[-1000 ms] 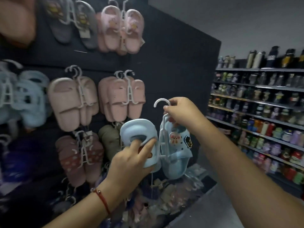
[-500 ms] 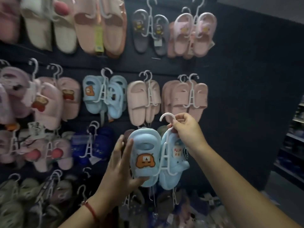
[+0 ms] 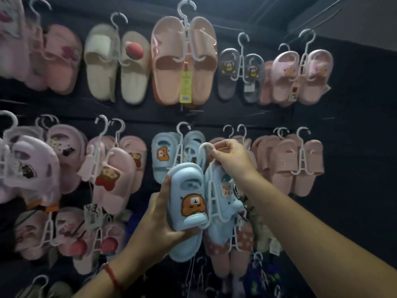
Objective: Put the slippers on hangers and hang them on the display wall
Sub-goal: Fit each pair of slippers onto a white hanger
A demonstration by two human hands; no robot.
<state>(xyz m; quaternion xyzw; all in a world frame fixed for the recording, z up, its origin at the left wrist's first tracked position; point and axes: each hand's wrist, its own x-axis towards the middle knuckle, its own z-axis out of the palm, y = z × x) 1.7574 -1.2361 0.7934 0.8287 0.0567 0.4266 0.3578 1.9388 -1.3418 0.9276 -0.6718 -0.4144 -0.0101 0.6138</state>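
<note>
A pair of light blue slippers sits on a white hanger (image 3: 211, 190). The left slipper (image 3: 189, 196) carries an orange bear patch; the right slipper (image 3: 223, 211) has small charms. My left hand (image 3: 160, 220) grips the left slipper from its side and underneath. My right hand (image 3: 231, 159) pinches the hanger just below its hook (image 3: 206, 147). The pair is held up in front of the dark display wall (image 3: 354, 125), just right of and below a matching blue pair (image 3: 171, 155) hanging there. The hook is not on any peg.
The wall is crowded with hung pairs: pink slippers (image 3: 296, 162) to the right, peach ones (image 3: 184, 63) above, cream ones (image 3: 117, 65) upper left, pink ones (image 3: 116, 175) left, spotted pink ones (image 3: 232, 244) below. The wall's right part is bare.
The view has swung left and up, from the aisle shelves to the wall. Both hands have lifted the blue pair higher, closer to the matching hung pair.
</note>
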